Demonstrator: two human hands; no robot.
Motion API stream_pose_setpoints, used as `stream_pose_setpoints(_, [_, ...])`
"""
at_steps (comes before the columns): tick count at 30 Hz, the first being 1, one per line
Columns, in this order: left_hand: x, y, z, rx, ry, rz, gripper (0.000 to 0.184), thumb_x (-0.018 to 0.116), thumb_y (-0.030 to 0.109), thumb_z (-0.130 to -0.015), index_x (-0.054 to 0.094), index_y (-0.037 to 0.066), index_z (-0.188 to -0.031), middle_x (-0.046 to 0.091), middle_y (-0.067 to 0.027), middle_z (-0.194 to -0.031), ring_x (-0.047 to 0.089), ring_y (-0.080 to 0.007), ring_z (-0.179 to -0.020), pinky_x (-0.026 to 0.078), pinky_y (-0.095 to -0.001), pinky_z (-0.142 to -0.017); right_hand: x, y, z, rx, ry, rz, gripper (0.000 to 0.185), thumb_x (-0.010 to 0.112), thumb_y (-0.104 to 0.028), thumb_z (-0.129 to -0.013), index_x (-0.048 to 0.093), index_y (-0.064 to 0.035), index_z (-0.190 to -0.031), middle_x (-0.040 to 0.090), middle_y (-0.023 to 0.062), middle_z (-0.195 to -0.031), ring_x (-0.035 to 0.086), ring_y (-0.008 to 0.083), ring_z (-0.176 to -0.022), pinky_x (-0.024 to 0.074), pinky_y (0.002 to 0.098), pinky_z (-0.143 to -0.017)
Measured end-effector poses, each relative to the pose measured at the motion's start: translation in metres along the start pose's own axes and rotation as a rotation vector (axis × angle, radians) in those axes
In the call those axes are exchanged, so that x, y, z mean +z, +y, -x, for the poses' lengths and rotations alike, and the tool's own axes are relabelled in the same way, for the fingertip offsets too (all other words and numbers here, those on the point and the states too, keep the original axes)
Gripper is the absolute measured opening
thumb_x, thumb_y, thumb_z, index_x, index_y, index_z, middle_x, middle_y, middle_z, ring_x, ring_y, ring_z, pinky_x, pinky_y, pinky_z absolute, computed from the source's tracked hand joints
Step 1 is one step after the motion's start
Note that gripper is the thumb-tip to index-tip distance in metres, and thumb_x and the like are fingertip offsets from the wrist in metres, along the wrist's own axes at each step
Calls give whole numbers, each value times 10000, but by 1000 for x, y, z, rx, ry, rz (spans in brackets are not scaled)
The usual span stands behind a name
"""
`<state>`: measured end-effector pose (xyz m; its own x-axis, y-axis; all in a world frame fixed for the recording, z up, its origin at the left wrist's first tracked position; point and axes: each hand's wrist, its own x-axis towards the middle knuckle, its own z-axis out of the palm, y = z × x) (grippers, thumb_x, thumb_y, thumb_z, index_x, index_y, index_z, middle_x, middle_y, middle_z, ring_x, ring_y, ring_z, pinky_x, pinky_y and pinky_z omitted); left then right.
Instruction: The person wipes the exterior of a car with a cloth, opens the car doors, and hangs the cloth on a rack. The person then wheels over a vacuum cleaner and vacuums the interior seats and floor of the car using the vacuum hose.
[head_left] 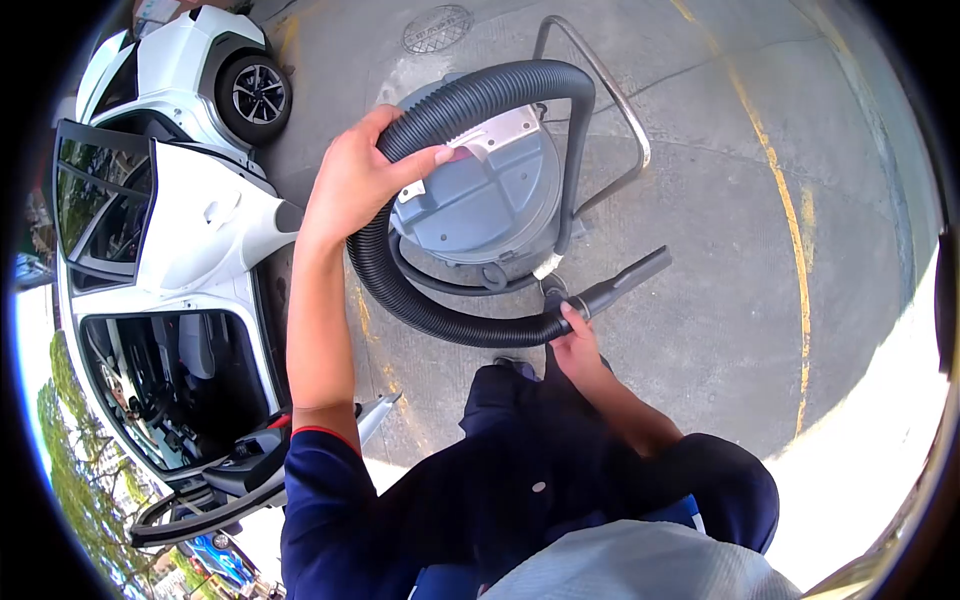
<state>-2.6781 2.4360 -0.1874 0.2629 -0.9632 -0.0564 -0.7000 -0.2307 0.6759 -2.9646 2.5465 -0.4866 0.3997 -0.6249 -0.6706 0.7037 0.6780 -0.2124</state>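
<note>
A thick black ribbed hose (440,318) loops over and around a grey vacuum cleaner (480,200) with a round body and a bent metal handle. My left hand (365,175) is wrapped round the hose at the upper left of the loop, thumb stretched across it above the vacuum's lid. Lower down, my right hand (577,345) grips the hose end where it joins a dark flat nozzle (628,283). The nozzle points up and to the right, in front of the vacuum.
On the left stands a white car (215,210) with its doors open and a black wheel near the top. A round manhole cover (437,30) lies beyond the vacuum. A yellow line (790,220) crosses the concrete ground on the right.
</note>
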Motion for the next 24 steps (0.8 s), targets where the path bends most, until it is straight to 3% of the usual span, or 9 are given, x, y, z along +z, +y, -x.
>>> stream_pose_setpoints(3, [5,17,86,-47,3,54,521,806,344,-730,617,-29,-1040,610,-73,-723,585,-138,-672,472,-292,-645,-26,-66,59,-292,-58,214,194,673,-149,-878,569,-95,-1033,644,57,-950,628,206,-912,503,392,-859])
stream_pose_setpoints(5, [10,20,143,-48,-15,125,506,814,334,-723,617,-25,-1018,604,-74,-732,582,-140,-674,470,-293,-644,-27,-96,103,-408,-195,251,387,684,-210,-864,492,-111,-1186,593,105,-1075,603,261,-929,496,441,-868])
stream_pose_setpoints(10, [27,13,287,36,10,360,470,812,325,-729,621,-16,-989,602,-55,-757,578,-120,-708,469,-281,-654,5,-122,213,-726,-669,546,730,737,-271,-774,338,-21,-1331,490,197,-1097,616,275,-811,577,380,-649])
stream_pose_setpoints(13, [35,-24,353,4,102,518,485,805,328,-744,625,-20,-1029,607,-35,-787,579,-113,-736,464,-266,-682,52,-103,278,-704,-1049,472,832,701,-221,-738,270,-26,-1423,436,156,-1002,578,229,-698,562,328,-526])
stream_pose_setpoints(16, [48,-59,411,74,671,76,587,779,341,-787,572,-19,-1203,617,-142,-1097,600,-210,-985,492,-290,-703,112,-62,334,-666,-918,519,708,675,-168,-790,326,-32,-1391,475,166,-1095,577,257,-830,528,390,-673])
stream_pose_setpoints(17, [36,-49,437,-10,627,124,638,773,343,-792,532,-6,-1268,549,-167,-1255,552,-276,-1130,502,-328,-775,128,-47,340,-625,-810,479,569,658,-136,-821,391,-29,-1311,513,147,-1063,581,264,-853,525,411,-712])
stream_pose_setpoints(20, [42,-35,484,159,619,324,756,809,380,-741,488,4,-1311,511,-163,-1306,497,-314,-1225,453,-388,-947,162,24,346,-592,-687,364,274,672,-84,-841,510,-39,-1058,567,118,-945,602,296,-878,512,469,-812])
stream_pose_setpoints(22, [49,-1,502,262,569,236,913,854,396,-669,409,14,-1369,446,-177,-1368,437,-330,-1281,431,-417,-982,172,84,355,-663,-826,327,215,678,-44,-844,541,-50,-1010,574,63,-947,600,215,-902,501,418,-864])
stream_pose_setpoints(24, [53,6,498,244,785,190,991,871,352,-646,324,20,-1403,393,-201,-1384,397,-371,-1289,399,-454,-1018,186,134,370,-743,-928,270,281,716,-44,-843,542,-56,-1063,581,26,-959,588,149,-931,472,341,-886])
